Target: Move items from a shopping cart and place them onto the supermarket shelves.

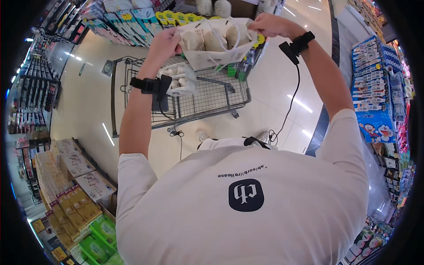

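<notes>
Stretched between my two hands at the far side is a white bag (211,58) with pale cord-like loops across its opening. Three rounded cream-coloured items (215,40) show inside it; their kind I cannot make out. My left hand (167,43) grips the bag's left edge with curled fingers. At the right upper corner, my right hand (274,25) pinches the rim. The bag is above a grey wire shopping cart (205,90). In the cart sits a pale pack (177,80) of rounded items, close to my left forearm.
Packaged goods on a shelf (128,26) stand just beyond the cart. Stacked boxes and green packs (99,238) are at the near left. A blue display (375,101) lines the right side. Black cables (297,88) hang from both wrist bands down toward the tiled floor.
</notes>
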Available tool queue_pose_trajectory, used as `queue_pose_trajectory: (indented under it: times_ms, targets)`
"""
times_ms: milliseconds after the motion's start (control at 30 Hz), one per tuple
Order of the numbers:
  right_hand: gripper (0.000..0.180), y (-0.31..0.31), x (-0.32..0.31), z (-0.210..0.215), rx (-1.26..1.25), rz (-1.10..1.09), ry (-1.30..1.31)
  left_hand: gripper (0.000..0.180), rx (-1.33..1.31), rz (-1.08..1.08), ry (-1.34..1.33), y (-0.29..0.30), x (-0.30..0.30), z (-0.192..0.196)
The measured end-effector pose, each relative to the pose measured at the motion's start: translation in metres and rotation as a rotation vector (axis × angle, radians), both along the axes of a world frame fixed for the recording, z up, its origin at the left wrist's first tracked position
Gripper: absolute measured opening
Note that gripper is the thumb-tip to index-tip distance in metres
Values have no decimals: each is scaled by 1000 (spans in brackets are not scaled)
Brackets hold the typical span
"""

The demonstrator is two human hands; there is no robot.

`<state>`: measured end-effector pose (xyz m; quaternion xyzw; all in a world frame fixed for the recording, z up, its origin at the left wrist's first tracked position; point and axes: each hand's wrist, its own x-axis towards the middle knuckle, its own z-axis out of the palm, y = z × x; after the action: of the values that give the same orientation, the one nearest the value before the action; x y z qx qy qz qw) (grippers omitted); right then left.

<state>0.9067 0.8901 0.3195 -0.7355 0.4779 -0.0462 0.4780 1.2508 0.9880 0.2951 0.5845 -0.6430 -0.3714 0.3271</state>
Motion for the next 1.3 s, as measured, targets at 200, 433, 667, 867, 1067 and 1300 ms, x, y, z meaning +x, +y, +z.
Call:
queue_pose_trajectory:
  times_ms: [200, 433, 667, 867, 1067, 1300]
  targets:
    - [42, -8, -111, 27, 53, -82, -486, 46, -106, 168, -46, -12, -118, 40]
    - [32, -42, -207, 48, 177, -251, -553, 38, -54, 269, 303, -27, -241, 47]
    - [38, -107, -248, 60, 58, -339, -570, 33, -90, 215, 466, -90, -288, 59]
    - [32, -215, -239, 72, 58, -266, -586, 34, -134, 294, 526, -164, -293, 74]
    - [26, -331, -209, 86, 114, -225, -652, 35, -187, 366, 595, -239, -290, 79]
    - [29, -462, -161, 64, 222, -77, -657, 38, -217, 503, 552, -320, -287, 77]
